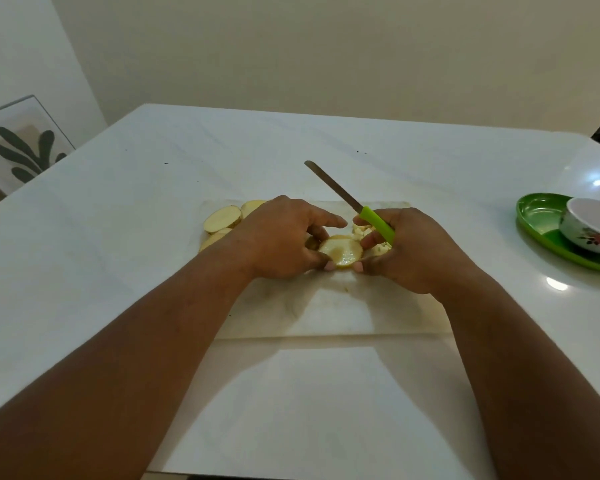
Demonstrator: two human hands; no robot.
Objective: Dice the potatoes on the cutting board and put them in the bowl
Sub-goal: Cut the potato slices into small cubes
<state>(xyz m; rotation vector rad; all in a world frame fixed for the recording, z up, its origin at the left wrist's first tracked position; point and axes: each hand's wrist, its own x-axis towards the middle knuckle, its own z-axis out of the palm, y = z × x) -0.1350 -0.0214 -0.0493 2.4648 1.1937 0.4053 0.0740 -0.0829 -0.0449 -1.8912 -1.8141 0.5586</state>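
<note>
A pale cutting board [329, 313] lies on the white table. My left hand [281, 237] and my right hand [406, 251] both pinch a stack of round potato slices [341, 252] at the board's middle. My right hand also grips a knife by its green handle [378, 225]; the blade [333, 185] points up and away to the left. More potato slices [222, 219] lie at the board's far left. A small heap of diced potato [362, 232] sits behind my right fingers, partly hidden. The floral bowl [591, 226] stands far right.
The bowl rests on a green oval tray [541, 216] near the table's right edge. A framed leaf picture [21, 147] leans against the wall beyond the table's left corner. The white table [153, 202] stretches wide around the board.
</note>
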